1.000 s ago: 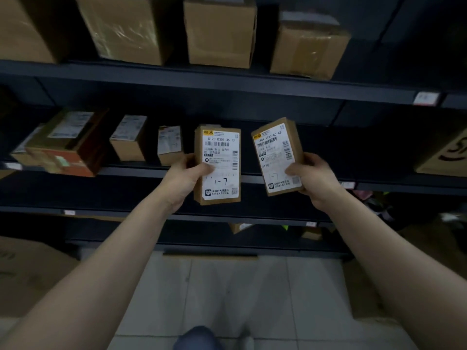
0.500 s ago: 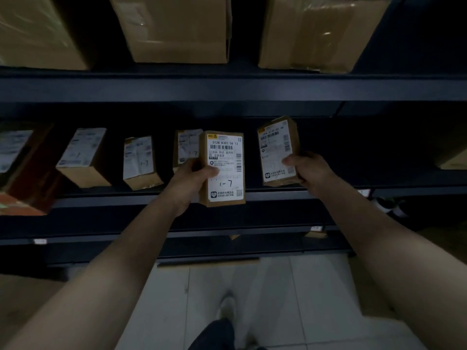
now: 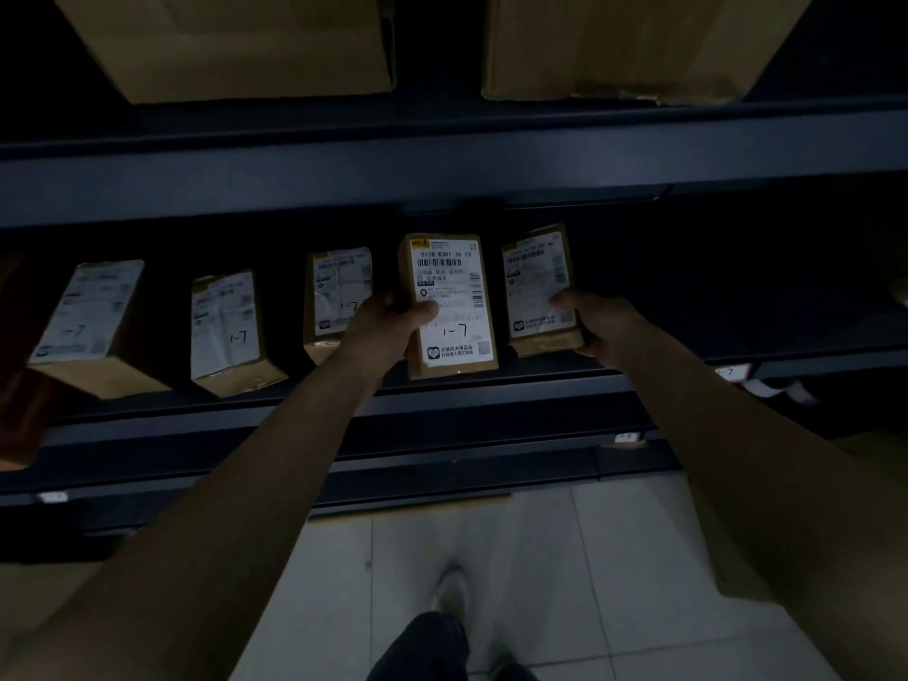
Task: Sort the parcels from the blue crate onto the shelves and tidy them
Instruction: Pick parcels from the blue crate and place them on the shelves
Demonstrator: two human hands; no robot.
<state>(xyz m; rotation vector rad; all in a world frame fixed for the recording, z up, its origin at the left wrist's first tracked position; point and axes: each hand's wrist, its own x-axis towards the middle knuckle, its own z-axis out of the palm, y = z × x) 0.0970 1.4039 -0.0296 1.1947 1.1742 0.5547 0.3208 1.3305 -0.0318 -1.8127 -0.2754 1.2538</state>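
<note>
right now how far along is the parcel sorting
Done: three small parcels marked 1-7 stand on the middle shelf. In hand: the left hand grips a fourth parcel, also marked 1-7, and the right hand grips a fifth parcel, both at that shelf. Left: setting these two down and straightening the row. The blue crate is out of view, so any remainder is unknown.

Left forearm [image 3: 255, 484] and right forearm [image 3: 712, 435] bare, nothing worn on them. Dark trousers [image 3: 432, 646] at bottom centre. Pale shoe [image 3: 452, 589], blurred.
</note>
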